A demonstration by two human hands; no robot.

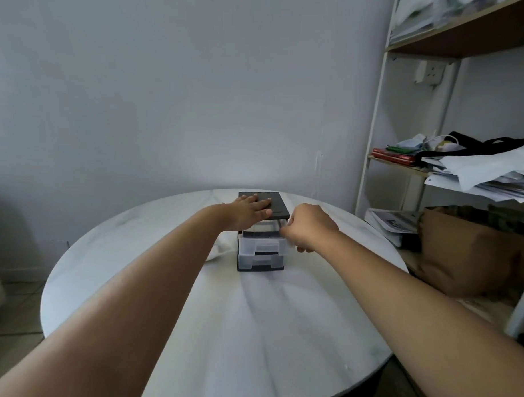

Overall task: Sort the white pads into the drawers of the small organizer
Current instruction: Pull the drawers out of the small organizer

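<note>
The small organizer (260, 257) has a dark top and clear drawers, and stands at the middle of the round white table (250, 331). My left hand (250, 211) lies flat on its dark top with the fingers straight. The top drawer (261, 226) is pulled out a little toward me. My right hand (308, 228) has curled fingers that pinch this drawer's front right corner. White pads (220, 249) lie on the table against the organizer's left side, partly hidden by my left forearm. The two lower drawers are pushed in.
A white shelf unit (373, 128) stands to the right with papers, a dark bag and red books on it. A brown bag (466, 253) sits by the table's right edge. A plain wall lies behind the table.
</note>
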